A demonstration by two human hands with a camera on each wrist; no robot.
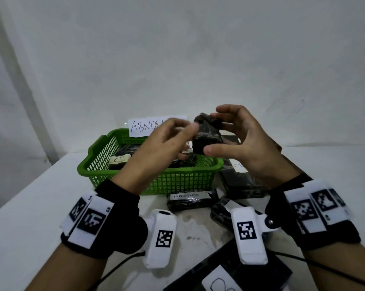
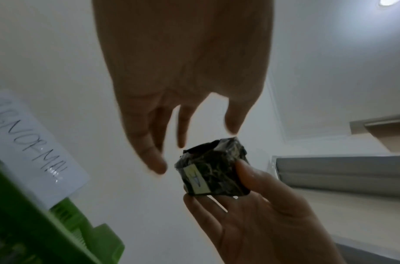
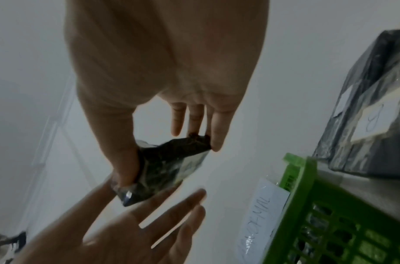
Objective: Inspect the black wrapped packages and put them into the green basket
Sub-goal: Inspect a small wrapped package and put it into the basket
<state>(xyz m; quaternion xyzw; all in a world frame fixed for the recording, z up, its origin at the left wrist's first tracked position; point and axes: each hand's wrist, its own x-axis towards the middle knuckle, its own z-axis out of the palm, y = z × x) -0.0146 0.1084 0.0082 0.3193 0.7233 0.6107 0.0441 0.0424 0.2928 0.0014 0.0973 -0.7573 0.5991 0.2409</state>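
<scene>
A small black wrapped package (image 1: 206,133) is raised above the green basket (image 1: 148,181). My right hand (image 1: 216,133) pinches it between thumb and fingers. In the left wrist view the package (image 2: 212,171) shows a pale label strip on its side. My left hand (image 1: 177,135) hovers just left of it, fingers extended and blurred, gripping nothing. From the right wrist view, the left hand (image 3: 149,223) lies spread under the package (image 3: 167,166). Black packages (image 1: 119,160) lie inside the basket.
A paper sign reading ABNORMAL (image 1: 143,126) stands behind the basket. More black packages lie on the white table: one labelled IN PROGRESS (image 1: 190,200), a large one (image 1: 240,181) right of the basket, another (image 1: 230,276) at the near edge. A wall stands close behind.
</scene>
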